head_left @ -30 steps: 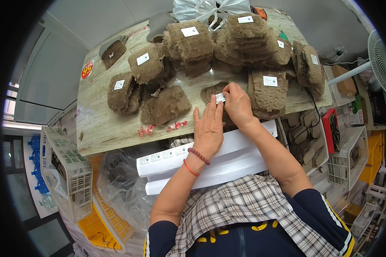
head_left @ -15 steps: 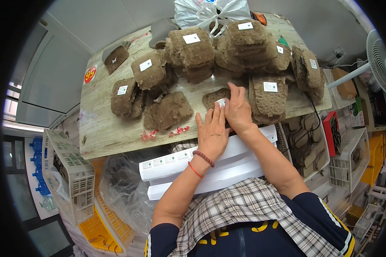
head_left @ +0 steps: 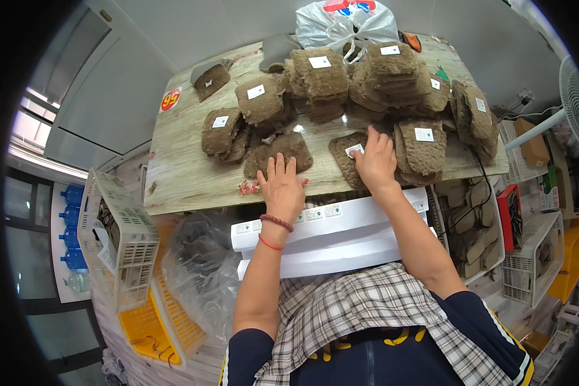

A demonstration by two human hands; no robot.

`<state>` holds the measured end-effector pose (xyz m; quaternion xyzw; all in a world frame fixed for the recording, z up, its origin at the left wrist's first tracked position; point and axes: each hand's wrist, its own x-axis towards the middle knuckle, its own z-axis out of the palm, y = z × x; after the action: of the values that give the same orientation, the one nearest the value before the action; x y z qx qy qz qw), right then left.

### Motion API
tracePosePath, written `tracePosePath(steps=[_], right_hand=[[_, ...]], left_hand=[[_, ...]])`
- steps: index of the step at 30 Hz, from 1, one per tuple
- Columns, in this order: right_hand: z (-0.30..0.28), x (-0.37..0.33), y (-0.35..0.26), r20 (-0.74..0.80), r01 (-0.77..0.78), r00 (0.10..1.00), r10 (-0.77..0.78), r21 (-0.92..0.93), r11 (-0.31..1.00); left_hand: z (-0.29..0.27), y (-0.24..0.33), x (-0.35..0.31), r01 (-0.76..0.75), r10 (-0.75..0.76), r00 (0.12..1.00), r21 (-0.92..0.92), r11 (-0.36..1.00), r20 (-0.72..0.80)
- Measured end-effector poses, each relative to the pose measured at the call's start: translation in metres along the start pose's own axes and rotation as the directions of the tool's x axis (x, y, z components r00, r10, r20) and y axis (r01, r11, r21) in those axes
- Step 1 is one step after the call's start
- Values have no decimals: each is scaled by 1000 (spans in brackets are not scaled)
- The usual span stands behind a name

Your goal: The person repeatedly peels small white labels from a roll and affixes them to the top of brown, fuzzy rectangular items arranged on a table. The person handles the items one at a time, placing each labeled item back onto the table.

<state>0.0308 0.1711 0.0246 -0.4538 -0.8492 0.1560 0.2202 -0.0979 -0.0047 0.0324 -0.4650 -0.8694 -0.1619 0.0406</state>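
Note:
A brown fuzzy pad point(head_left: 342, 156) lies flat on the table with a small white label point(head_left: 354, 150) on it. My right hand point(head_left: 377, 161) rests at the pad's right side, its thumb by the label and its fingers stretched forward. My left hand point(head_left: 283, 192) is open, fingers spread over the near edge of another brown pad point(head_left: 294, 153) that shows no label. White sheets with a row of printed labels point(head_left: 331, 225) lie across my front, below the table edge. Labelled stacks of pads stand around: one right point(head_left: 424, 157), one left point(head_left: 217, 136).
More pad stacks point(head_left: 318, 80) line the back of the wooden table point(head_left: 186, 174), before a tied plastic bag point(head_left: 347, 29). A white fan point(head_left: 576, 103) and a red box point(head_left: 509, 215) are at right. Plastic crates point(head_left: 125, 257) stand at left beside clear plastic sheeting point(head_left: 199, 264).
My hands have parted. The left moved off the label leftward to the unlabelled pad; the right stayed by the pad, whose label now shows more fully. The view has shifted.

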Motion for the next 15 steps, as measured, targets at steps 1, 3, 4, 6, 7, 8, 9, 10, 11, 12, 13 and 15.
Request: tracePosePath(steps=[1, 3, 4, 6, 7, 8, 9, 10, 11, 12, 13, 15], right_hand=[[0, 0, -2, -10, -26, 1000, 27, 37, 999], [2, 3, -1, -32, -84, 996, 88, 105, 991], [3, 4, -1, -16, -101, 994, 104, 143, 985], [2, 4, 0, 24, -138, 990, 136, 210, 968], [1, 4, 1, 62, -140, 990, 128, 251, 958], [-2, 3, 1, 100, -144, 988, 120, 289, 947], [-6, 1, 0, 136, -150, 984, 111, 326, 933], [-5, -1, 1, 54, -91, 996, 76, 378, 921], [-11, -2, 4, 84, -116, 993, 86, 498, 859], [-21, -1, 2, 111, -135, 990, 84, 612, 779], [-30, -1, 1, 136, -153, 988, 78, 714, 683], [-59, 3, 7, 190, -178, 982, 8, 905, 387]], left_hand=[[4, -9, -4, 1, -1, 1000, 10, 1000, 12], [6, -8, -6, -31, 31, 999, -18, 999, 7], [6, -7, -6, -48, 49, 999, -31, 998, 5], [7, -2, -6, -46, 44, 998, -53, 998, -34], [6, 1, -4, -47, 44, 998, -64, 997, -53], [4, 3, -2, -89, 82, 991, -61, 994, -104], [3, 3, 0, -105, 94, 988, -89, 991, -123], [4, 0, 4, -124, 107, 984, -116, 985, -142], [10, -2, 7, -149, 126, 980, -149, 978, -156], [12, -5, 8, -170, 138, 970, -155, 973, -199], [21, -15, 11, -215, 188, 950, -87, 973, -249], [26, -23, 13, -201, 150, 945, -157, 967, -289]])
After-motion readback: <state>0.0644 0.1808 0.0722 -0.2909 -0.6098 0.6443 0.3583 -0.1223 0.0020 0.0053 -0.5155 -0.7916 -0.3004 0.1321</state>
